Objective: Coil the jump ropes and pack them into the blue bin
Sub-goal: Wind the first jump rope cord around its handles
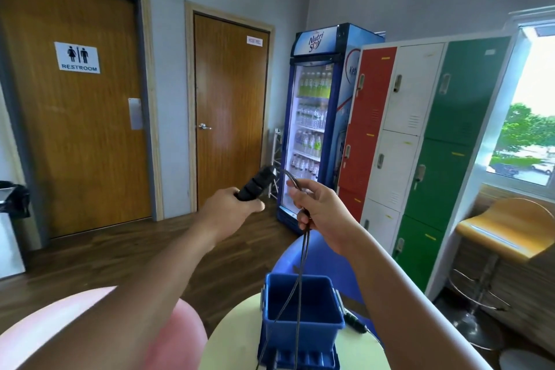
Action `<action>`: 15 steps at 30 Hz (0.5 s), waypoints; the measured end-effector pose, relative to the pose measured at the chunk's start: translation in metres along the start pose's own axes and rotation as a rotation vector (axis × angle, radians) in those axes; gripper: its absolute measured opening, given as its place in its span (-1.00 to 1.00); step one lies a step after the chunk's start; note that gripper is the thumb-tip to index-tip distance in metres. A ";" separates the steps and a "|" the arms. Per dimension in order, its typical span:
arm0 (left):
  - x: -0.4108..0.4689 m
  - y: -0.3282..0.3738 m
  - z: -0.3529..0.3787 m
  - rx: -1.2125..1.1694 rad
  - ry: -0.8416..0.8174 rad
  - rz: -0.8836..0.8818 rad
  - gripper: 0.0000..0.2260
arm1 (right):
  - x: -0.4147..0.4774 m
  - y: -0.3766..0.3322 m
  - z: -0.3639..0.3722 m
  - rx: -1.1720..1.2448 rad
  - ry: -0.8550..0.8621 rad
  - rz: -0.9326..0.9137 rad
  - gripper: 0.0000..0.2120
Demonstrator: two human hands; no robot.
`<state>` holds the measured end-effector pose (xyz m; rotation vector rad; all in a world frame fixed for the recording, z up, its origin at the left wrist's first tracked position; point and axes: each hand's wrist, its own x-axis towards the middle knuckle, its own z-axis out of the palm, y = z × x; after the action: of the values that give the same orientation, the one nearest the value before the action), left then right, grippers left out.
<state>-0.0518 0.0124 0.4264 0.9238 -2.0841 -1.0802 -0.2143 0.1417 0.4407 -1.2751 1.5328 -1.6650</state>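
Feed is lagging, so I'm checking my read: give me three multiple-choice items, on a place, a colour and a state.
1. The bin stands on: A the floor; B the round table; C a stool.
2. The handle in the left hand is: A red; B yellow; C black.
3. The right hand is: A curled round the rope; B flat on a door; C empty.
Key: B, the bin rests on the round table; C, the handle is black all over; A, its fingers close on the rope.
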 end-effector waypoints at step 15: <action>0.037 0.060 0.022 -1.321 0.105 -0.401 -0.79 | -0.002 0.041 0.003 -0.416 0.033 0.038 -0.91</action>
<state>-0.1078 0.0178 0.4744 0.6255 -0.7004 -2.0968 -0.2193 0.1334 0.4011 -1.4148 1.9817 -1.3920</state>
